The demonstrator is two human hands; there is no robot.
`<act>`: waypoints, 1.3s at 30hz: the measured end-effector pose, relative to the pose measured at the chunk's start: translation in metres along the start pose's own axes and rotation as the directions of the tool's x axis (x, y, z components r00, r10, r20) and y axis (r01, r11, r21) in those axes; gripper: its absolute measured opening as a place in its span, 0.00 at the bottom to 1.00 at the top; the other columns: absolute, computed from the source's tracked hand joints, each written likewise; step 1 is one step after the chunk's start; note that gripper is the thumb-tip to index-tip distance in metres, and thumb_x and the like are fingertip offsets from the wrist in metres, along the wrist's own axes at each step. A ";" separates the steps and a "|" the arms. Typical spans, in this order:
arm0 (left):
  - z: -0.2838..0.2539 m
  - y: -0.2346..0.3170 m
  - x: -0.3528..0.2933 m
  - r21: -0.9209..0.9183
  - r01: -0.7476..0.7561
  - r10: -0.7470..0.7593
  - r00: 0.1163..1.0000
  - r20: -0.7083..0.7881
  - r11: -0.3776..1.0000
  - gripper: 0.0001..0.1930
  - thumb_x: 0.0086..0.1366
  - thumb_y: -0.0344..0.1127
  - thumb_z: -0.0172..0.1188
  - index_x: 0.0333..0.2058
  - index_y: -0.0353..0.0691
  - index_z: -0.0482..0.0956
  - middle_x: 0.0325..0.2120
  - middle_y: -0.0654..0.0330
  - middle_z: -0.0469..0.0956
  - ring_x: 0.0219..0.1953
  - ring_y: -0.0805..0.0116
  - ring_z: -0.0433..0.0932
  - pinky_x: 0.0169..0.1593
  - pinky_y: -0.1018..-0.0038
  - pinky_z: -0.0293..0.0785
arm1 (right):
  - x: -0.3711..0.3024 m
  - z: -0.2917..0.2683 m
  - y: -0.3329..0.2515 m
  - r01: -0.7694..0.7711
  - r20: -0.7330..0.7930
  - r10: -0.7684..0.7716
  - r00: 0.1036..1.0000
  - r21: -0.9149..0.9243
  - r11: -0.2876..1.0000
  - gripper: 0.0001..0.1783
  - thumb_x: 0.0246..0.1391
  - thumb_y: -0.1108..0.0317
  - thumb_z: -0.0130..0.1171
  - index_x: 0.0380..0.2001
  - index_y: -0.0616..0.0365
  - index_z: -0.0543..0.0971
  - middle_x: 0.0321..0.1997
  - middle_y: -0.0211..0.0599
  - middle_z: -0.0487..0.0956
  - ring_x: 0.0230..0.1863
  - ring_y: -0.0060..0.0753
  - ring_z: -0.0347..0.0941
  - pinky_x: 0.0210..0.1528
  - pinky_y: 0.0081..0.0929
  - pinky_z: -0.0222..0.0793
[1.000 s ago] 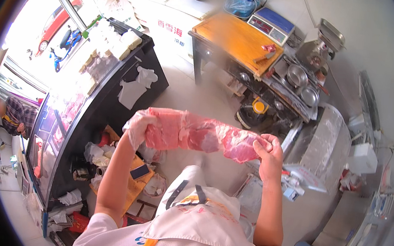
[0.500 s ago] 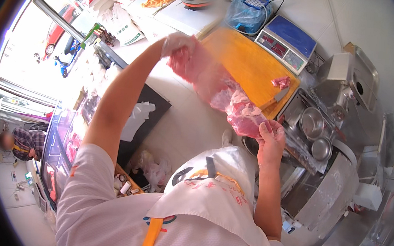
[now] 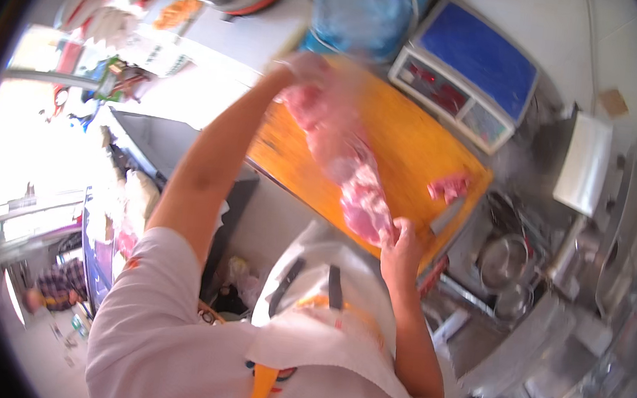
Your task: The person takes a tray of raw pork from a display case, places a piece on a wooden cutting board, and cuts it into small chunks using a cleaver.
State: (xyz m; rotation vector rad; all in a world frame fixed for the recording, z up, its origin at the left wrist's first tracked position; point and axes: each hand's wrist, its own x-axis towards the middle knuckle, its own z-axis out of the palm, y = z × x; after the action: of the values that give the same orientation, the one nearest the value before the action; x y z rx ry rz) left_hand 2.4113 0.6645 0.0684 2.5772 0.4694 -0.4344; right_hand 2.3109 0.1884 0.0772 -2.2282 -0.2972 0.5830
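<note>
A long slab of raw meat (image 3: 342, 155), pink with paler fat toward its near end, stretches between my two hands over a yellow cutting board (image 3: 405, 134). My left hand (image 3: 304, 71) is closed on the far end; it looks gloved and is smeared by motion. At the near end, my right hand (image 3: 400, 245) pinches the meat between thumb and fingers. A small piece of meat (image 3: 450, 187) lies on the board's right part. Beside it rests a knife (image 3: 447, 215), partly seen.
Behind the board stand a scale (image 3: 469, 68) with a blue top and a blue plastic bag (image 3: 367, 16). Metal pots (image 3: 502, 263) and steel equipment crowd the right side. A dark-edged bin or counter (image 3: 163, 138) is at left. Another person (image 3: 61, 287) is far left.
The meat has come from beside the board's near left edge to over the board, still held at both ends. My view has shifted closer to the board and scale.
</note>
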 end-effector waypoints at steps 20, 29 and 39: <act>0.047 -0.035 -0.070 -0.398 -0.067 -0.123 0.892 -0.435 0.915 0.20 0.68 0.51 0.63 0.48 0.41 0.87 0.42 0.47 0.86 0.43 0.49 0.86 0.51 0.62 0.80 | -0.083 -0.069 0.067 -0.457 -0.481 0.351 0.803 -0.119 0.882 0.22 0.57 0.68 0.66 0.47 0.65 0.66 0.45 0.59 0.82 0.47 0.57 0.83 0.52 0.44 0.76; 0.074 -0.053 -0.125 -0.436 -0.139 -0.307 0.526 -0.793 0.889 0.07 0.61 0.25 0.58 0.33 0.43 0.85 0.36 0.53 0.82 0.43 0.50 0.82 0.50 0.60 0.78 | -0.081 -0.094 -0.104 -0.371 -0.121 0.415 0.902 0.275 0.887 0.19 0.69 0.63 0.62 0.53 0.67 0.75 0.27 0.33 0.79 0.27 0.27 0.78 0.32 0.30 0.76; 0.085 0.003 -0.113 -0.140 -0.160 -0.046 0.483 -0.874 0.977 0.07 0.60 0.25 0.63 0.37 0.42 0.83 0.37 0.53 0.81 0.47 0.49 0.79 0.54 0.57 0.74 | 0.123 0.076 -0.184 0.397 0.241 -0.342 0.908 -0.245 0.884 0.15 0.72 0.62 0.52 0.47 0.64 0.67 0.33 0.67 0.83 0.38 0.72 0.82 0.41 0.61 0.79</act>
State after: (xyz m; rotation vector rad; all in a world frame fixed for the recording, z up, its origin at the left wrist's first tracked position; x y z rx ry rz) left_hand 2.2930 0.5909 0.0416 2.3991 0.7016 1.0167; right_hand 2.3759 0.4062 0.1341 -2.3047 -0.9434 0.5699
